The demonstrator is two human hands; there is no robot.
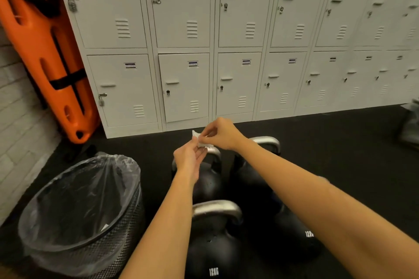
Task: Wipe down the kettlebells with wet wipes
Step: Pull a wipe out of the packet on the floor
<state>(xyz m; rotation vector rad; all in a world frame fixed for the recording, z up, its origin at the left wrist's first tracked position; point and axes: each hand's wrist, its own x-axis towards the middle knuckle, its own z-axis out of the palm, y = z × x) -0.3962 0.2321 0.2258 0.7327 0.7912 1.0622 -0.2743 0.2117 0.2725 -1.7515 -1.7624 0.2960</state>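
Several black kettlebells with steel handles stand on the dark floor below my arms. The nearest kettlebell (215, 249) is marked 12KG; another kettlebell (208, 179) stands behind it, and more stand to the right (267, 142). Above them I hold a small white wet wipe (196, 135) between both hands. My left hand (189, 157) pinches its lower side and my right hand (220, 135) pinches its upper side. Most of the wipe is hidden by my fingers.
A mesh waste bin (79, 217) lined with a clear bag stands at the left of the kettlebells. Grey lockers (186, 88) line the wall ahead. An orange rescue board (45, 52) leans at the far left. A dark bag (411, 124) lies at the right edge.
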